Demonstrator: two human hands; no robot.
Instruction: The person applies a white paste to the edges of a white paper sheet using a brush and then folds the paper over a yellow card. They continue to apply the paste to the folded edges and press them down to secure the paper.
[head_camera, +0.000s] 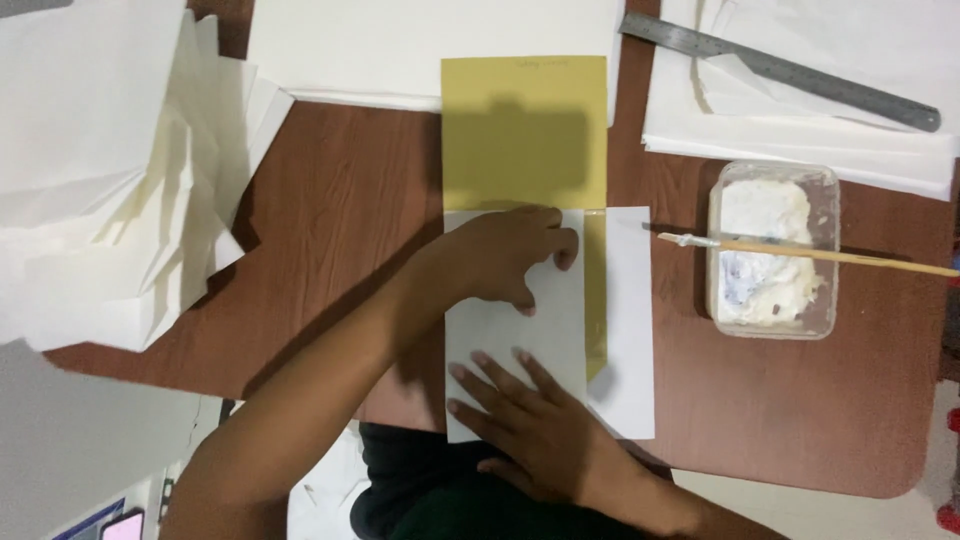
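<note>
Here both hands press flat on a white folded sheet (515, 350) lying over the mustard-yellow paper (525, 130) in the middle of the tabletop (330, 210). Left hand (515, 258) palm down near the upper edge, fingers spread and slightly curled, gripping nothing. Right hand (535, 430) open, fingers splayed flat on the lower part. Looks like smoothing a flap down; next likely calls for steady pressure along the narrow yellow strip. Paste tub (773, 250) with brush (820, 252) across it sits to the right, steel ruler (780, 70) beyond.
</note>
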